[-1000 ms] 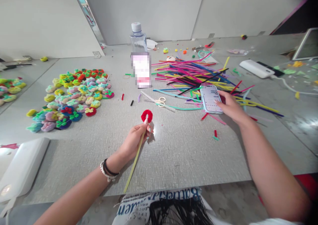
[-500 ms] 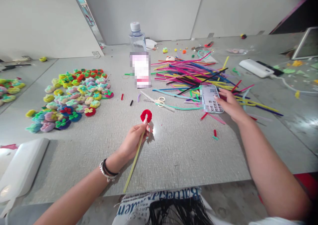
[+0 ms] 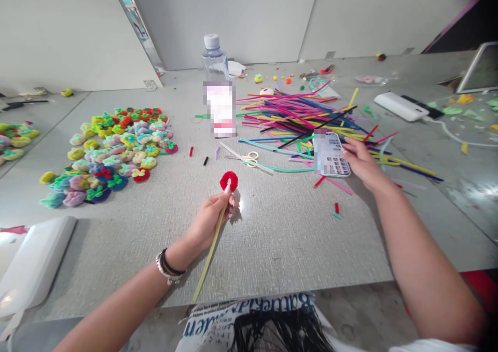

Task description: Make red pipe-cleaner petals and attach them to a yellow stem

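Observation:
Between the fingers of my left hand (image 3: 213,216) is a red fuzzy piece (image 3: 229,182) with a pale tip at its middle. A yellow-green pipe cleaner (image 3: 210,261) hangs down from the same grip toward the table's front edge. My right hand (image 3: 358,160) is at the right side of a phone (image 3: 331,155) with a lit screen, thumb by its edge; whether the fingers grip it is not clear. The phone lies at the front of a pile of coloured pipe cleaners (image 3: 295,114). Cream-handled scissors (image 3: 251,158) lie beyond my left hand.
Many small fuzzy flower-like pieces (image 3: 112,155) are heaped at the left. A second phone (image 3: 223,108) leans against a clear bottle (image 3: 215,59). White power banks lie at the front left (image 3: 39,264) and back right (image 3: 400,107). Short cut bits (image 3: 336,208) are scattered about.
The thumb of my right hand has moved slightly right, off the phone's screen toward its edge, and the screen picture has shifted. My left hand holds still.

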Action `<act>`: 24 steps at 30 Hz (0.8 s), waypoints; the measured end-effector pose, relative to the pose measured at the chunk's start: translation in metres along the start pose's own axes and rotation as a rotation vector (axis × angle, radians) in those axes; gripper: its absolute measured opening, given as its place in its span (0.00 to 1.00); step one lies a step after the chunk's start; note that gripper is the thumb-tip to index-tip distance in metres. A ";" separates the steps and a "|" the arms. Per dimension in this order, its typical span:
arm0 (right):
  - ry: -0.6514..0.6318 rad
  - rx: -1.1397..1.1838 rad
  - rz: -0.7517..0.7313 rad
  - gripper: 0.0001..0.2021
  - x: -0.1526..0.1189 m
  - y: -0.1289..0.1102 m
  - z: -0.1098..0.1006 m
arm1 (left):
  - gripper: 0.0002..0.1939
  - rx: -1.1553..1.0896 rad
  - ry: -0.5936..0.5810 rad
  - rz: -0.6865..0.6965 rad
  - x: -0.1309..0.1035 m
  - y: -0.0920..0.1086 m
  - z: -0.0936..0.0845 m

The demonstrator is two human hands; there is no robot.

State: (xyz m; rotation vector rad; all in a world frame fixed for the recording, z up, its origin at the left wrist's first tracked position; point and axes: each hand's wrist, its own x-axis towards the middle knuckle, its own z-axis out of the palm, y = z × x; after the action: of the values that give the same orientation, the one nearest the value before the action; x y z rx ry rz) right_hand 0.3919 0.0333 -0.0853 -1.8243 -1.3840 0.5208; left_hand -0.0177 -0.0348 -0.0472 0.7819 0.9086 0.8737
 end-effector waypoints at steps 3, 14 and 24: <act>0.001 0.042 0.047 0.24 -0.002 -0.003 -0.002 | 0.15 0.002 -0.001 0.001 0.000 0.000 0.000; -0.158 0.107 0.093 0.30 -0.011 -0.016 -0.018 | 0.16 0.030 0.023 -0.021 -0.002 0.002 0.001; -0.206 0.055 0.071 0.31 -0.018 -0.027 -0.021 | 0.15 0.018 0.019 -0.031 -0.002 0.002 0.001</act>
State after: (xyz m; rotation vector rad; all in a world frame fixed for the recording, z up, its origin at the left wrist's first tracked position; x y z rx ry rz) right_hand 0.3842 0.0125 -0.0536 -1.8205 -1.4286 0.7956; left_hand -0.0178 -0.0360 -0.0447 0.7743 0.9443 0.8481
